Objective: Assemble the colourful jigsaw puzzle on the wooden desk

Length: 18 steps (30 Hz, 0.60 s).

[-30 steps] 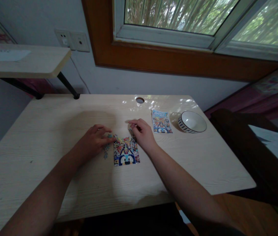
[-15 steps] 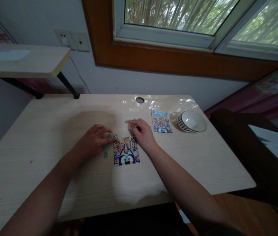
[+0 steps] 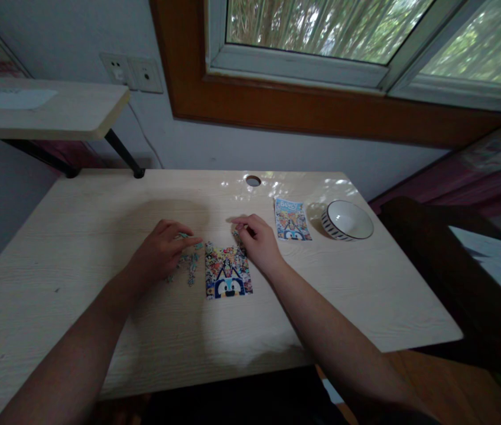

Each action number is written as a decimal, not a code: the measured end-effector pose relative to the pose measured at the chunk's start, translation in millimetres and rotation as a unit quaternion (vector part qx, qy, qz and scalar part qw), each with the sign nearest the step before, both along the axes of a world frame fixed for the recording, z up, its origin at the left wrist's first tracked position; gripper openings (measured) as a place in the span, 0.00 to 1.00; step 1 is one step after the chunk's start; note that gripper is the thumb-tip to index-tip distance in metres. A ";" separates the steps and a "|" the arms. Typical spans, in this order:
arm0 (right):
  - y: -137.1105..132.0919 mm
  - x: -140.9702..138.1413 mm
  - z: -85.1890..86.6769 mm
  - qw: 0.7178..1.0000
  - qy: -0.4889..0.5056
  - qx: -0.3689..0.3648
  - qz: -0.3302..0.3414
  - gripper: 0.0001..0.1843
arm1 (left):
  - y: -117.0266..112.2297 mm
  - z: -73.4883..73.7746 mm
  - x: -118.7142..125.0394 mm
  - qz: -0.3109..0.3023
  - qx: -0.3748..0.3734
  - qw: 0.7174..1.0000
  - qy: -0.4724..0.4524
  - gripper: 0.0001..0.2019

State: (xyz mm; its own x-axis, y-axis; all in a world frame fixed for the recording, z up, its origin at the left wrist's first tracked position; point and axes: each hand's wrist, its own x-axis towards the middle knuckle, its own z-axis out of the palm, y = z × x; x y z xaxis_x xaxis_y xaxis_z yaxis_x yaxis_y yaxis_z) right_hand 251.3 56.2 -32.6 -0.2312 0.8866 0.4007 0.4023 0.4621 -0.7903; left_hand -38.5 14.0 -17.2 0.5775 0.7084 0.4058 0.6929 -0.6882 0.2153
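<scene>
A partly assembled jigsaw puzzle (image 3: 229, 277) lies on the table, showing a blue cartoon dog's face among many small figures; its upper edge is uneven. Loose puzzle pieces (image 3: 191, 268) are scattered to its left. Over these pieces my left hand (image 3: 165, 251) rests with its fingers stretched toward the puzzle, partly covering some of them. At the puzzle's top right corner, my right hand (image 3: 259, 241) has thumb and fingers pinched at a small coloured puzzle piece (image 3: 236, 235), mostly hidden. Beyond that hand lies a picture sheet (image 3: 292, 219) with the same dog design.
A white bowl (image 3: 348, 220) with dark stripes stands right of the sheet. The wooden table (image 3: 77, 236) has a round cable hole (image 3: 253, 180) at the back. A raised shelf (image 3: 46, 109) overhangs the back left, and a window (image 3: 321, 35) is above.
My left hand has drawn back to the left from the puzzle's edge, uncovering more loose pieces. My right hand stays nearly in place at the top right corner.
</scene>
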 end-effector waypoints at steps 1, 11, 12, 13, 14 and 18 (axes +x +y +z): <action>-0.1 0.0 0.0 1.000 0.003 0.000 0.000 0.15 | 0.5 0.1 -1.9 0.014 0.003 1.000 -0.004 0.25; -0.5 1.3 -0.8 1.000 0.007 0.000 -0.001 0.16 | 4.4 -0.4 -12.5 0.136 0.040 0.988 -0.061 0.22; -0.6 1.4 -0.7 1.000 0.008 0.001 -0.001 0.16 | 5.2 -0.7 -14.1 0.147 0.048 0.986 -0.068 0.22; -0.8 1.5 -0.5 1.000 0.008 0.003 -0.001 0.16 | 6.1 -1.0 -15.9 0.157 0.055 0.983 -0.074 0.22; -1.0 1.6 -0.2 1.000 0.009 0.004 -0.001 0.16 | 7.1 -1.3 -17.8 0.167 0.060 0.981 -0.079 0.21; -1.5 1.8 1.0 1.000 0.004 0.002 0.002 0.17 | 10.3 -2.5 -24.4 0.198 0.062 0.974 -0.092 0.18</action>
State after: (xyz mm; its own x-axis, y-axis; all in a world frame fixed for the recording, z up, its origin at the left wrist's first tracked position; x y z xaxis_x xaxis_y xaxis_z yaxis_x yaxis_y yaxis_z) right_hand 253.0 54.7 -31.5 -0.2321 0.8837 0.4064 0.3935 0.4674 -0.7916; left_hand -62.9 24.3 -19.8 0.1784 0.7999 0.5730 0.8667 -0.4035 0.2933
